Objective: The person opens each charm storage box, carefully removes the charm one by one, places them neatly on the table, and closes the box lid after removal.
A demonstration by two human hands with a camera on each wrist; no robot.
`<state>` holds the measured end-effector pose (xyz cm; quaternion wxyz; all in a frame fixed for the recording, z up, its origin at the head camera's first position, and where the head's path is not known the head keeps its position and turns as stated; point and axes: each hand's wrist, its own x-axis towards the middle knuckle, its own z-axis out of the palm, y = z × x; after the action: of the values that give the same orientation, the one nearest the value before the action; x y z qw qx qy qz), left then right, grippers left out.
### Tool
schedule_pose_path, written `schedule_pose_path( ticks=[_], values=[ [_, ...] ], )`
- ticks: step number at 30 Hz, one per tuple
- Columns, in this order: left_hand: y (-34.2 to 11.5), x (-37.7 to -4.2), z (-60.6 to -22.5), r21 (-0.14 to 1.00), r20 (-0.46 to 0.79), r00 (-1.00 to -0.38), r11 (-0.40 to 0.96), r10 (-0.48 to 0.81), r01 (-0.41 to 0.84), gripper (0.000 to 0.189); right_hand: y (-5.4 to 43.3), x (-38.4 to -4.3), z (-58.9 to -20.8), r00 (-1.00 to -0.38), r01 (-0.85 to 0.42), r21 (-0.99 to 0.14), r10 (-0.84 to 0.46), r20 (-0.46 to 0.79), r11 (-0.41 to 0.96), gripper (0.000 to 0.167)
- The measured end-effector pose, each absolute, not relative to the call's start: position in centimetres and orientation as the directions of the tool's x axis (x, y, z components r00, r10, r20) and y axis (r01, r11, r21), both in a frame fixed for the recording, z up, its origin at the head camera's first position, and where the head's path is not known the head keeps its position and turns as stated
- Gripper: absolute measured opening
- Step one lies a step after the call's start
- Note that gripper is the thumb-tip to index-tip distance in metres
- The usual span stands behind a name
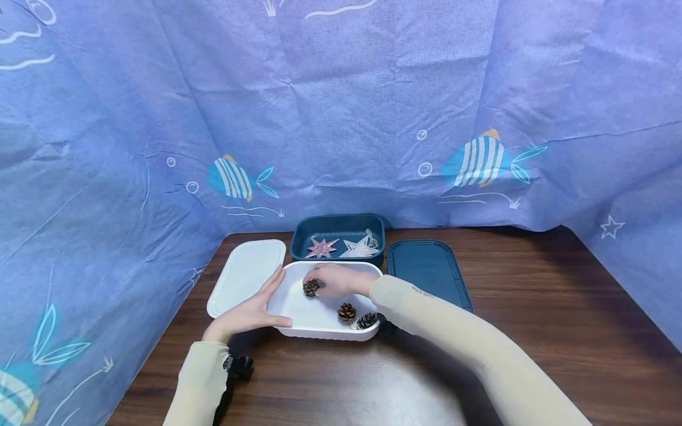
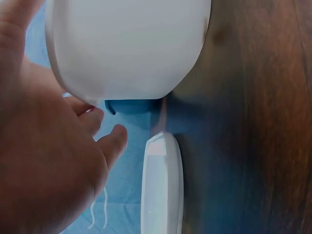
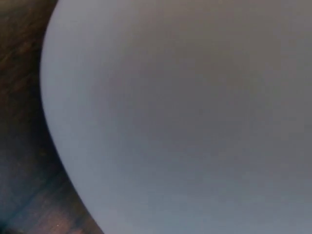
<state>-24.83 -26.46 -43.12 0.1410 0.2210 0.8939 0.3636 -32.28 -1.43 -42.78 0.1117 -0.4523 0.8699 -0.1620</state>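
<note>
A white box (image 1: 293, 312) stands on the wooden table. My left hand (image 1: 253, 310) holds its left end, thumb over the front rim and fingers along the left side. From close up, the left wrist view shows that hand (image 2: 53, 141) against the box's outer wall (image 2: 131, 53), with some fingers bent near its edge. Inside the box, my right hand (image 1: 335, 280) pinches a pine cone (image 1: 311, 287) near the left back. Two more pine cones, one brown (image 1: 347, 312) and one darker (image 1: 367, 320), lie at the box's front right. Only the box's wall (image 3: 170, 122) fills the right wrist view.
Behind the white box is a dark blue box (image 1: 341, 222) holding a pink glitter star (image 1: 322, 248) and a white star (image 1: 359, 248). A white lid (image 1: 247, 272) lies to the left, a dark blue lid (image 1: 426, 269) to the right. A patterned blue cloth (image 1: 341, 118) hangs around the table.
</note>
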Motion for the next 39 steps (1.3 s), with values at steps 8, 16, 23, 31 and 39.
schedule_pose_path(
  ticks=[8,16,23,31,39],
  values=[
    [-27.4,-24.7,-42.9,0.725,-0.114,-0.856,0.631,0.504,0.276,0.119,-1.4,-32.4,-43.1,-0.576,-0.75,-0.376,-0.817,-0.033,0.544,0.035],
    [-27.9,-24.5,-43.0,0.724,-0.124,-0.862,0.639,0.491,0.259,0.119,-1.6,-32.2,-43.2,-0.554,-0.77,-0.374,-0.832,-0.01,0.517,0.032],
    [-27.8,-24.6,-43.0,0.724,-0.146,-0.867,0.648,0.477,0.235,0.119,-1.5,-31.9,-43.4,-0.564,-0.763,-0.377,-0.826,-0.008,0.525,0.039],
    [-27.5,-24.6,-42.8,0.733,-0.163,-0.868,0.646,0.469,0.212,0.118,-1.5,-31.9,-43.7,-0.586,-0.747,-0.391,-0.81,0.007,0.538,0.035],
    [-27.5,-24.7,-42.9,0.728,-0.155,-0.862,0.645,0.483,0.231,0.118,-1.0,-31.7,-43.5,-0.625,-0.704,-0.442,-0.781,0.013,0.556,0.034]
  ],
)
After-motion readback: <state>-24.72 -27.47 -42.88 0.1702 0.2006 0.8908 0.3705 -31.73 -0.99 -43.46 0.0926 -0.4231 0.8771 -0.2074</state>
